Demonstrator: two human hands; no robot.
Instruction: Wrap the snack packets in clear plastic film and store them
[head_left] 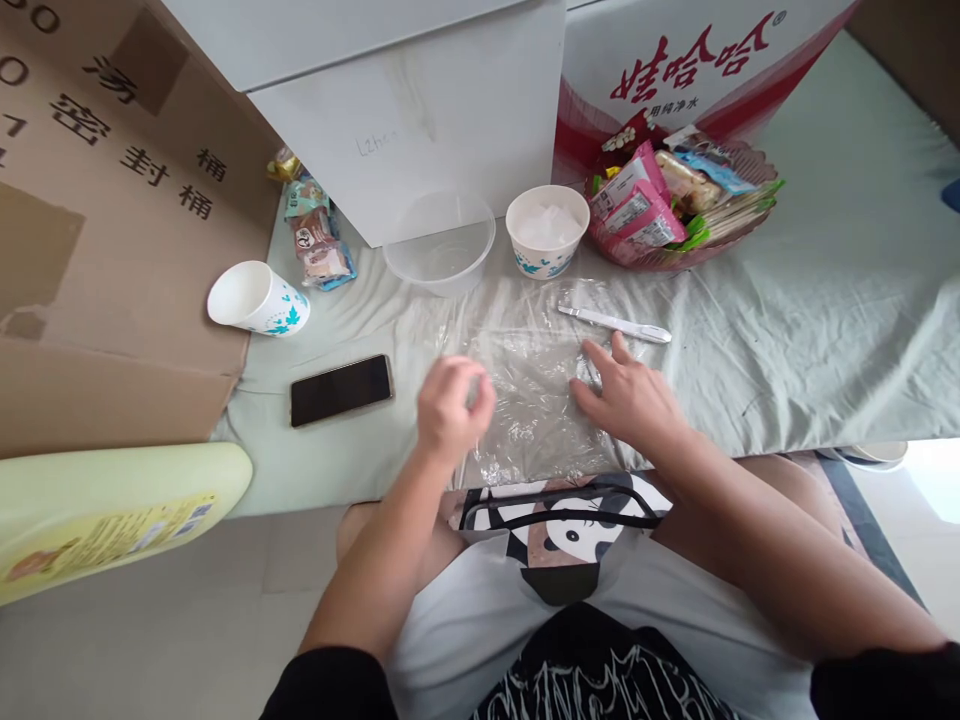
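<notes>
A thin sheet of clear plastic film (525, 400) lies crinkled on the cloth in front of me. My left hand (454, 405) is at the film's left side, its fingers curled in; whatever may be inside them is hidden. On the film's right side, my right hand (630, 395) rests with fingers spread, holding nothing. Just beyond its fingertips lies a slim white tool (615, 323), which looks like a craft knife. Behind the film stand a clear round plastic bowl (442, 270) and a paper bowl (547, 265) with whitish, translucent contents.
A phone (341, 390) and a tipped paper cup (259, 298) lie left, near wrapped snacks (319, 235). A snack-filled basket (652, 255) stands back right. White boxes (420, 130) line the back, a cardboard box (135, 230) the left. A yellow-green bottle (120, 510) is front left.
</notes>
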